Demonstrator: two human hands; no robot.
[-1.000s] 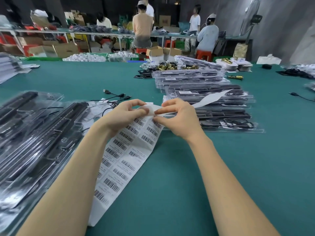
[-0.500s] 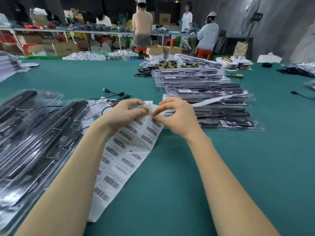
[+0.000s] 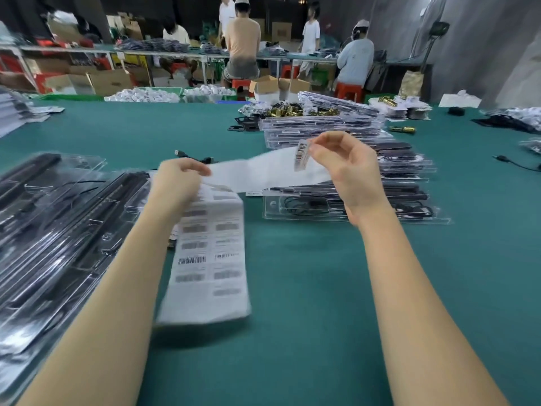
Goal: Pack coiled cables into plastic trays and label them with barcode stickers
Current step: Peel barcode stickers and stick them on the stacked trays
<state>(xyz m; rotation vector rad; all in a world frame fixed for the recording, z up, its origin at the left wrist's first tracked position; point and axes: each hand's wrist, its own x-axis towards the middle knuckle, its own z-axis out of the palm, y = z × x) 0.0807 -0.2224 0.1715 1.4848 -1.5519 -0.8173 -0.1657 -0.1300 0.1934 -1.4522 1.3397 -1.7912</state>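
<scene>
Desk (image 3: pixel 307 317) carries packed trays (image 3: pixel 345 206). Left hand (image 3: pixel 175 186) grips the limp, light sheet (image 3: pixel 210 259) above it. Right hand (image 3: pixel 348 168) fingers pinch a peeled sticker (image 3: pixel 301 156) by one edge; likely tacky, curls easily, so hold only the edge.

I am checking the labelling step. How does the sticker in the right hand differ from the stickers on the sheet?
The sticker is single, peeled and hanging from the right hand; the sheet carries many stickers in two columns, gripped by the left hand. The sticker's barcode is sharp; most on the sheet are blurred. All are white barcode labels.
</scene>
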